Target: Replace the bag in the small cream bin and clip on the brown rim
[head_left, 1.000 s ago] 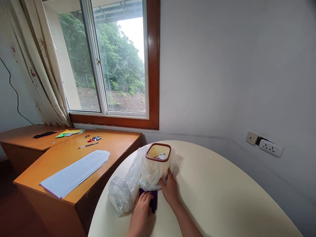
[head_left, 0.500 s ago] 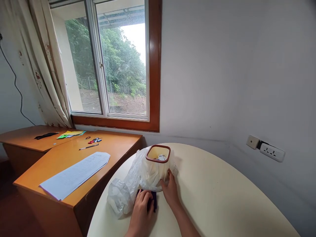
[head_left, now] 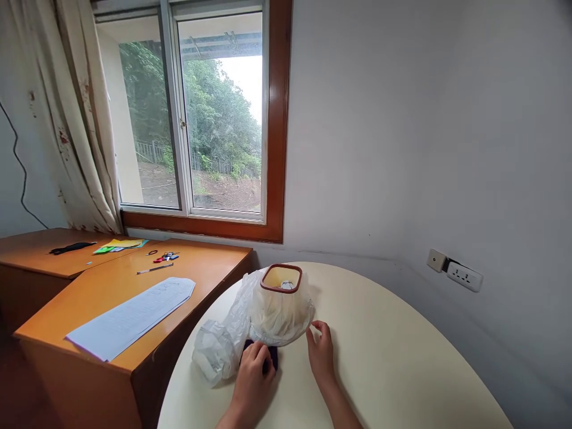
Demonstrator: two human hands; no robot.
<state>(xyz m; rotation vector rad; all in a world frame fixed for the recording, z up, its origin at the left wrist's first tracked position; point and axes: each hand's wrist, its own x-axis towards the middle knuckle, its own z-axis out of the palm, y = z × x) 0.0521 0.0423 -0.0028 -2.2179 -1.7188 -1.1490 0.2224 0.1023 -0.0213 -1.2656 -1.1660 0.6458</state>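
A small bin (head_left: 280, 289) with a brown square rim stands on the round table, wrapped outside in a translucent white plastic bag (head_left: 281, 325). Pale, shiny bits lie inside it. At the bag's lower right edge, the thumb and fingertips of my right hand (head_left: 322, 348) are drawn together on the plastic. My left hand (head_left: 255, 366) rests in front of the bag with curled fingers on a dark cloth-like piece (head_left: 272, 357), which it partly covers. The bag's crumpled end (head_left: 212, 351) spreads to the left of that hand.
A wooden desk (head_left: 107, 310) adjoins the cream round table (head_left: 384, 357) on the left. It bears paper sheets (head_left: 138, 313), a pen (head_left: 154, 269), keys (head_left: 166, 257) and colored papers (head_left: 118, 245). Behind are a window and wall; a socket (head_left: 465, 276) is at right.
My right hand has moved from the bin's side down and right to the bag's lower edge. My left hand stays at the dark piece, fingers more curled. The view has shifted slightly.
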